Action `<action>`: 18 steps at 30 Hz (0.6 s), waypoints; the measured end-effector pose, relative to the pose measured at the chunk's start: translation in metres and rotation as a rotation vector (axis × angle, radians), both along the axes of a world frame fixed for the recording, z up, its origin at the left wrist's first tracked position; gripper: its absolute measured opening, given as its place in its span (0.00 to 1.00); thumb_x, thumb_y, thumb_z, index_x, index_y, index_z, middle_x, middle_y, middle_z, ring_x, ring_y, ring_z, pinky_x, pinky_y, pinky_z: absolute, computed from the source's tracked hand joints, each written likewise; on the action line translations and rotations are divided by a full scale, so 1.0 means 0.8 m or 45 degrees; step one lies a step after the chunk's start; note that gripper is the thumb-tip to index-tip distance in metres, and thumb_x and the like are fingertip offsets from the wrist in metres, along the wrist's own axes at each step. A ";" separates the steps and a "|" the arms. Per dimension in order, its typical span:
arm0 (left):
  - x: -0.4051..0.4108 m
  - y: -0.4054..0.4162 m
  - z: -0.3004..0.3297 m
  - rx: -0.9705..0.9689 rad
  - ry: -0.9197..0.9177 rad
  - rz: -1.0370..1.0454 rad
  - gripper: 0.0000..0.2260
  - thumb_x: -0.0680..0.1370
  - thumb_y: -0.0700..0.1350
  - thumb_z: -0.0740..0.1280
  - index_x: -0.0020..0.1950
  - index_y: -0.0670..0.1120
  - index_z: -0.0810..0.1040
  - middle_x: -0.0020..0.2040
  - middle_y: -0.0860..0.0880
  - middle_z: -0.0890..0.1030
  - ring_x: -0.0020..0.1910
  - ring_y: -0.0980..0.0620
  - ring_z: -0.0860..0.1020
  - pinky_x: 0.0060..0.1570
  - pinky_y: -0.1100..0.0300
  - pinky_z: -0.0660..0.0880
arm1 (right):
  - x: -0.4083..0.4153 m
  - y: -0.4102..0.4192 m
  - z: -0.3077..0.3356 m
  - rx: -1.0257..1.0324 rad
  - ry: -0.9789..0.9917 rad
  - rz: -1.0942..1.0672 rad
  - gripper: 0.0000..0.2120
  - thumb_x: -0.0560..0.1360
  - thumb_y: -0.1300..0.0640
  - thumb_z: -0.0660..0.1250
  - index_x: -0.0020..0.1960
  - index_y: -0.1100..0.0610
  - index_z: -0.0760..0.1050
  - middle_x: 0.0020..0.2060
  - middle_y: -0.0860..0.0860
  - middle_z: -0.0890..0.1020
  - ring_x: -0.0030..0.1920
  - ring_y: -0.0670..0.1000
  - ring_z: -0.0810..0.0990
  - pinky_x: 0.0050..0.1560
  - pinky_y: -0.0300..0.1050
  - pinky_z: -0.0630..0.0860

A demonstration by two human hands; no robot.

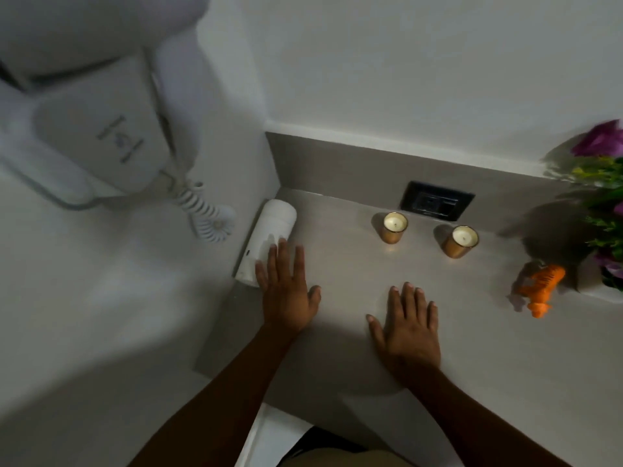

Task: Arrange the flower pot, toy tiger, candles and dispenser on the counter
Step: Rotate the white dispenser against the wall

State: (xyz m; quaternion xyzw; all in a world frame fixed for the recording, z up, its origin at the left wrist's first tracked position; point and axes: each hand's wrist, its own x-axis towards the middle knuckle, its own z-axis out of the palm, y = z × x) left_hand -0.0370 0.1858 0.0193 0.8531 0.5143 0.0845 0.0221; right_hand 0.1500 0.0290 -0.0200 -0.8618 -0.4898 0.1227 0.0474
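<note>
While the grey surface [337, 281] runs into a white-walled corner, a hair dryer [97, 129] is seen mounted on the left wall and a dark socket [436, 200] is set in the back ledge. Against the left wall the white dispenser [269, 230] is stood; two candles [394, 227] [460, 241] are placed near the socket. At the right edge the flower pot [603, 197] is found, with the toy tiger [539, 288] just beside it. Both hands are laid flat, palms down: the left hand [286, 294] with fingers [281, 261] spread, touching the dispenser; the right hand [409, 328] with fingers loosely spread, nothing held.
</note>
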 end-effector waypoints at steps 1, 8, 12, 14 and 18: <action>-0.011 0.006 0.005 0.001 0.009 0.083 0.48 0.69 0.55 0.74 0.83 0.47 0.52 0.82 0.38 0.55 0.80 0.35 0.56 0.76 0.34 0.49 | -0.001 0.000 0.000 0.022 -0.006 0.006 0.41 0.78 0.29 0.41 0.82 0.54 0.50 0.81 0.57 0.50 0.81 0.58 0.44 0.78 0.60 0.41; -0.047 0.036 0.026 -0.093 0.075 0.290 0.36 0.71 0.37 0.70 0.79 0.49 0.66 0.78 0.41 0.67 0.71 0.34 0.70 0.65 0.39 0.70 | -0.003 -0.003 -0.003 0.067 -0.007 0.024 0.40 0.79 0.29 0.43 0.81 0.55 0.52 0.81 0.58 0.52 0.80 0.58 0.46 0.78 0.59 0.42; -0.039 0.049 0.047 -0.153 0.141 0.226 0.30 0.75 0.39 0.66 0.77 0.52 0.67 0.80 0.44 0.61 0.75 0.37 0.63 0.69 0.41 0.65 | -0.002 -0.004 -0.004 0.075 0.002 0.028 0.40 0.79 0.29 0.43 0.81 0.55 0.52 0.81 0.57 0.53 0.80 0.58 0.46 0.78 0.60 0.43; -0.024 0.055 0.068 -0.121 0.173 0.184 0.28 0.75 0.39 0.66 0.75 0.52 0.68 0.80 0.44 0.62 0.73 0.39 0.64 0.67 0.43 0.65 | -0.002 -0.005 -0.005 0.089 -0.003 0.030 0.40 0.79 0.29 0.43 0.81 0.54 0.52 0.81 0.57 0.53 0.80 0.58 0.46 0.78 0.60 0.43; 0.024 0.075 0.121 -0.072 0.250 0.093 0.22 0.76 0.42 0.68 0.69 0.50 0.73 0.74 0.43 0.68 0.69 0.39 0.68 0.64 0.44 0.67 | -0.003 -0.004 -0.004 0.109 -0.014 0.022 0.39 0.79 0.29 0.45 0.80 0.55 0.54 0.80 0.58 0.55 0.80 0.58 0.48 0.78 0.60 0.44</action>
